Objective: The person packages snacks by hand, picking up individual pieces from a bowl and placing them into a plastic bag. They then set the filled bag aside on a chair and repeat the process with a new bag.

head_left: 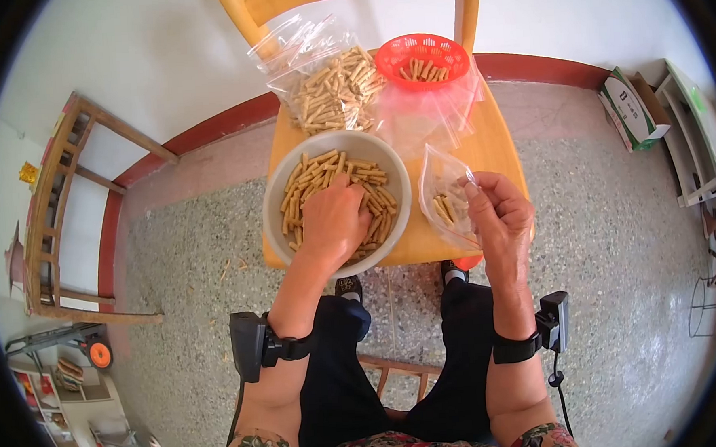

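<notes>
My left hand (pixel 335 218) reaches down into a grey bowl (pixel 401 197) of short tan sticks (pixel 313 176). Its fingers are curled among the sticks, and the tips are hidden, so what they grip does not show. My right hand (pixel 500 212) pinches the edge of a small clear zip bag (pixel 436 171) between thumb and fingers. A few sticks lie inside this bag, which stands with its mouth partly apart on the chair seat, right of the bowl.
Behind the bowl on the wooden chair (pixel 496 151) lies a large clear bag of sticks (pixel 336 91). A red basket (pixel 421 46) holding several sticks stands on flat plastic bags (pixel 421 115). A wooden rack (pixel 53 199) is at left, a cardboard box (pixel 634 112) at right.
</notes>
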A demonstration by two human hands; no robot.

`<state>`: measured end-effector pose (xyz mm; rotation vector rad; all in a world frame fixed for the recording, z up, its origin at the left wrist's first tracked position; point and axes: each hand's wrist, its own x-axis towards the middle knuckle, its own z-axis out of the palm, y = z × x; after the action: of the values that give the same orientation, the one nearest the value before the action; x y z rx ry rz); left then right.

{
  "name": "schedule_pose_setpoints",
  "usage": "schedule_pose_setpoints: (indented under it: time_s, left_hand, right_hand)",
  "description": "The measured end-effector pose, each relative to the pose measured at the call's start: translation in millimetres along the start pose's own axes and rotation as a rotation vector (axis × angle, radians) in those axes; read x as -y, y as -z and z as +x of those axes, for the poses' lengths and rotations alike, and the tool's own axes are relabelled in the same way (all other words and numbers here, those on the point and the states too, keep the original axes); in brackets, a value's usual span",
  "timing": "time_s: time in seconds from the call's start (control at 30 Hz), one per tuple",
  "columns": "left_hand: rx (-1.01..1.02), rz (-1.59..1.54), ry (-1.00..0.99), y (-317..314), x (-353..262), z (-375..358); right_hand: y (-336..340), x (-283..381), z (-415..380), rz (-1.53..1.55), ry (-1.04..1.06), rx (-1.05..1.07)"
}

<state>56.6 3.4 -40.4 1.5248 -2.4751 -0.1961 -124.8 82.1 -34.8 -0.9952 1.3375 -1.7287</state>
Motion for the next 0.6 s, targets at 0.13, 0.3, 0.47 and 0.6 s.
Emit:
schedule_pose_setpoints:
  time_s: [0.13, 0.3, 0.47, 0.6]
  left_hand:
    - [-0.052, 0.018, -0.018, 0, 3, -5]
    - [-0.033, -1.013, 0.269, 14, 14, -12]
    - [-0.007, -1.682, 0.236, 34, 0, -18]
    - [0.048, -1.815, 0.161, 41, -20, -20]
  right_hand:
    - [1, -3, 0, 0.004, -0.006, 0.001]
    - [3, -5, 0, 0.042, -0.013, 0.01]
    - [3, -6, 0, -0.01, -0.019, 0.001]
    - [1, -9, 0, 0.038, -0.011, -0.014]
